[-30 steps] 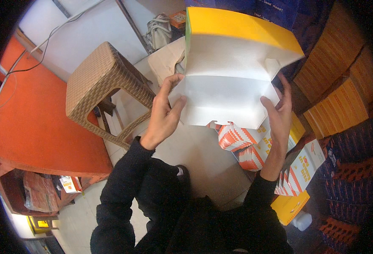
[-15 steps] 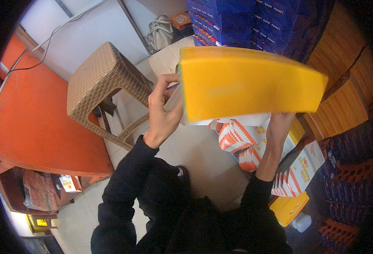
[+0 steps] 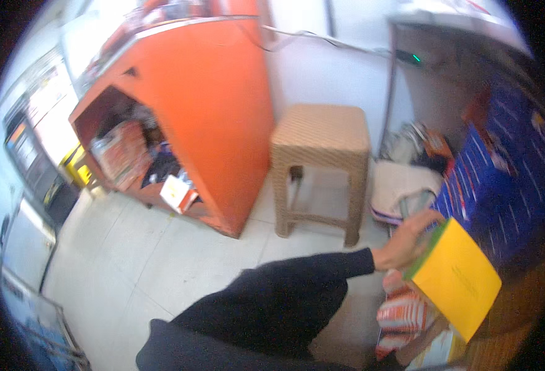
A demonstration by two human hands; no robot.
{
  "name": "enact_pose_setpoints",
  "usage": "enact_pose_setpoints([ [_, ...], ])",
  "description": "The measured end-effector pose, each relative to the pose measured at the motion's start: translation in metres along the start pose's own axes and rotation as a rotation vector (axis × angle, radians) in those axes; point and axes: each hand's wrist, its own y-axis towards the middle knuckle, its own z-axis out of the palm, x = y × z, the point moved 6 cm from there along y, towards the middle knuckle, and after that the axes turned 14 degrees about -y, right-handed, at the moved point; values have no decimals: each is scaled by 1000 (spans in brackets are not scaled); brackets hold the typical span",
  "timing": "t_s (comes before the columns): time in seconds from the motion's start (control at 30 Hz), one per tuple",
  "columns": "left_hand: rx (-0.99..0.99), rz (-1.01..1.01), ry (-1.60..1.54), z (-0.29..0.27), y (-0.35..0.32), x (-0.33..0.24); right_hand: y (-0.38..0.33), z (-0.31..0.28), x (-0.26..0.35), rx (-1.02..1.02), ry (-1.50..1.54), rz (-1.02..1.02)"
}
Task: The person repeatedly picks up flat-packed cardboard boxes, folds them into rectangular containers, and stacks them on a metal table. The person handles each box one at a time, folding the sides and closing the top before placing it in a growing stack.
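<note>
A yellow cardboard box (image 3: 455, 278) with a green edge is held up at the lower right. My left hand (image 3: 405, 241) grips it by the green-edged side, fingers bent around that edge. My right hand (image 3: 432, 339) comes from below, at the underside of the box. Its fingers are hidden by the box and smeared by motion. Beneath my hands lie stacked orange-and-white folded cartons (image 3: 402, 312), partly covered by the box and my arm.
A brown woven-pattern plastic stool (image 3: 321, 133) stands ahead, beside an orange counter (image 3: 223, 111) with an open shelf full of packages. Blue cartons (image 3: 507, 179) are stacked at the right. A cream bag (image 3: 405, 185) lies between stool and cartons. Pale floor tiles (image 3: 118, 266) extend leftward.
The view has swung to the left, so the stool and counter now sit more centrally. The yellow box, still in my left hand, appears farther right and lower, tilted differently.
</note>
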Motion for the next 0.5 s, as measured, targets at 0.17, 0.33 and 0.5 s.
enact_pose_setpoints([
  [0.17,43,-43,-44,-10,5,4,5,20,-1,50,39,-16],
  [0.33,59,-186,-41,-27,2,30,8,27,0,84,72,-14],
  [0.5,140,-147,-115,-24,-4,44,11,31,1,108,101,3],
])
